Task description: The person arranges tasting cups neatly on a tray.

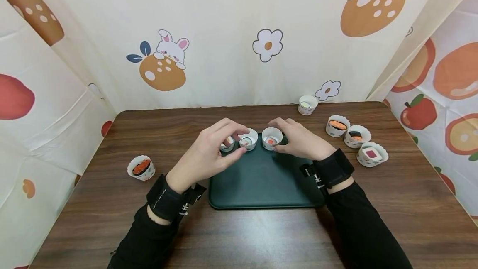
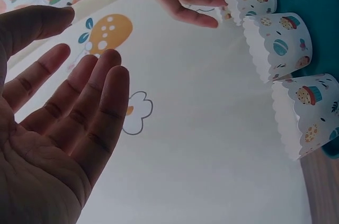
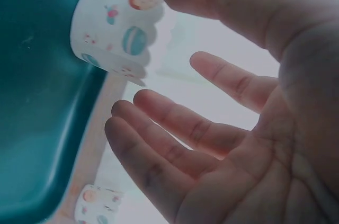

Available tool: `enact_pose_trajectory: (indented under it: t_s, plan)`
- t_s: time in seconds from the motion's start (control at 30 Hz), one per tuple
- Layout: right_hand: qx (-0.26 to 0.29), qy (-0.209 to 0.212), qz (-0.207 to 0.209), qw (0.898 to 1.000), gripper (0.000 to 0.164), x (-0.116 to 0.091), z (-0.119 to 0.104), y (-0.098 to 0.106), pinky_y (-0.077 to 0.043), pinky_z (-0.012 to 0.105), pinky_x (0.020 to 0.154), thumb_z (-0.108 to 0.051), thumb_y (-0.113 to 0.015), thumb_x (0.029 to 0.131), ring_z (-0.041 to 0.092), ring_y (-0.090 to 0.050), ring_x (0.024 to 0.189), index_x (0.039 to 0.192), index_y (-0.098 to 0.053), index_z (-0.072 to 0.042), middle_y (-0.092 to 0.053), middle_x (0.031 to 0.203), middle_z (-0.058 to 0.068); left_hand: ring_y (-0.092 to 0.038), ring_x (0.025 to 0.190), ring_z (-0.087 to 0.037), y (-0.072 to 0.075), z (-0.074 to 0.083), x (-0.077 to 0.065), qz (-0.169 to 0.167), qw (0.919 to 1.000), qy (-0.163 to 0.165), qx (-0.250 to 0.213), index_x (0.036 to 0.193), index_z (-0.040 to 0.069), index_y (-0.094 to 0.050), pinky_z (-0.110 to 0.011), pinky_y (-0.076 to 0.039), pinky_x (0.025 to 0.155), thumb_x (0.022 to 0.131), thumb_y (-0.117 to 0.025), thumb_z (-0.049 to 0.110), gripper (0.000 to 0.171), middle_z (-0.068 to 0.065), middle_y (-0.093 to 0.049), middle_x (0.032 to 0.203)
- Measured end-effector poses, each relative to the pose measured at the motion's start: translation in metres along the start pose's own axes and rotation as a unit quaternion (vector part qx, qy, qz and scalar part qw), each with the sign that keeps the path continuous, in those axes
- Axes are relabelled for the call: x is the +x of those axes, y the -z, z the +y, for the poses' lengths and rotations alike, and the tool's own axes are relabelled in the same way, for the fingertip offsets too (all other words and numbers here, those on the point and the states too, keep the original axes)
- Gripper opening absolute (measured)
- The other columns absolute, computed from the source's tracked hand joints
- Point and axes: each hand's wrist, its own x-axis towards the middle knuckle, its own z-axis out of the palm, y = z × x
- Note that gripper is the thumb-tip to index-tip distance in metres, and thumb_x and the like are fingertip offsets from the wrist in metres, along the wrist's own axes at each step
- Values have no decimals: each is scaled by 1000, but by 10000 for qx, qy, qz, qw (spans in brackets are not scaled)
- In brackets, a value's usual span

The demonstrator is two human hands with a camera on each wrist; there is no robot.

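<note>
Three printed paper baking cups stand in a row along the back of a dark green tray (image 1: 265,186). My left hand (image 1: 214,148) hovers in front of the left cup (image 2: 312,113) and partly hides it in the head view; the fingers are spread and hold nothing. Beside its fingertips is the middle cup (image 1: 248,140), with a small piece inside. My right hand (image 1: 298,138) is next to the right cup (image 1: 271,139), which has a piece with orange in it. Its thumb and fingertips are near the rim, and the right wrist view shows the fingers loosely extended.
On the wooden table's right stand three paper cups with toy sushi: an orange-topped one (image 1: 337,125), another with a black band (image 1: 357,136) and a white-and-red one (image 1: 372,155). One cup (image 1: 308,105) sits at the back edge, another (image 1: 141,167) left of the tray. Printed cloth surrounds the table.
</note>
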Motion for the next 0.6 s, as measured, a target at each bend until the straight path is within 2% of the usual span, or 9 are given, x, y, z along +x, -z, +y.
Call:
enact_pose_trajectory:
  t_s: [0.2, 0.43, 0.6]
  plan:
    - [-31, 20, 99, 9999, 70, -14, -5, 6, -49, 60, 112, -18, -81, 97, 42, -54, 142, 158, -47, -8, -53, 152, 25, -65, 94, -9, -1, -1, -2, -156, 9999, 25, 30, 131, 14, -71, -25, -56, 71, 94, -84, 14, 39, 2, -69, 118]
    - [-191, 181, 223, 9994, 67, -34, -15, 15, -51, 59, 109, -20, -81, 97, 40, -56, 140, 156, -49, -9, -55, 151, 23, -69, 103, -13, -3, 0, -4, -414, 9991, 37, 125, 133, 12, -69, -34, -62, 85, 92, -86, 17, 45, -2, -69, 122]
    - [-165, 328, 303, 9989, 59, -45, -26, 22, -52, 57, 107, -22, -80, 98, 37, -59, 136, 151, -56, -10, -59, 147, 19, -68, 103, -14, -1, 0, -6, -483, 9982, 99, 332, 134, 13, -69, -32, -61, 86, 91, -88, 19, 47, -1, -69, 122]
